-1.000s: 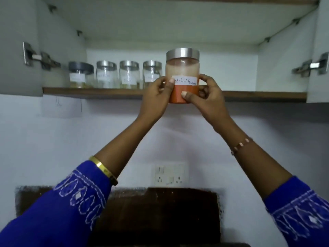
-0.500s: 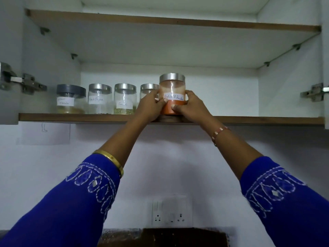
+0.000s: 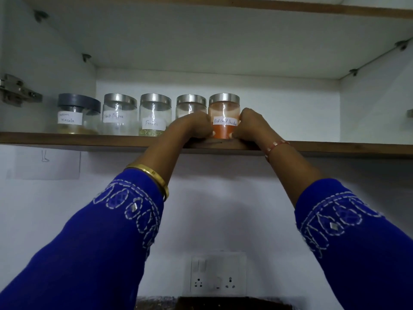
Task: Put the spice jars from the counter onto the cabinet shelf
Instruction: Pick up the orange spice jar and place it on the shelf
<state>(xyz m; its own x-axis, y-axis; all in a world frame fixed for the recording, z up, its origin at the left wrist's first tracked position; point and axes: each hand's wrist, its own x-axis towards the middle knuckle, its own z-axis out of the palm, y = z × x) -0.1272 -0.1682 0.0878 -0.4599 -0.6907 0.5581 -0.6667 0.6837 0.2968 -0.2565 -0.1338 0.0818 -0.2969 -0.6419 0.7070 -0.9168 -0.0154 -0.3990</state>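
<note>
A red chilli powder jar (image 3: 224, 114) with a steel lid stands on the wooden cabinet shelf (image 3: 89, 140), at the right end of a row of jars. My left hand (image 3: 192, 127) grips its left side and my right hand (image 3: 251, 126) grips its right side. To its left stand a jar (image 3: 190, 107) partly hidden behind my left hand, a fennel jar (image 3: 154, 115), a black pepper jar (image 3: 119, 114) and a dark-lidded masala jar (image 3: 77, 114).
The shelf to the right of the red jar is bare up to the cabinet's side wall (image 3: 375, 104). An upper shelf (image 3: 223, 36) lies above. Door hinges (image 3: 15, 90) stick out at the left. A wall socket (image 3: 218, 274) sits below, above a dark counter edge (image 3: 223, 304).
Both hands lifted the red chilli powder jar from in front of the shelf edge, set it on the shelf and pushed it back into line with the other jars.
</note>
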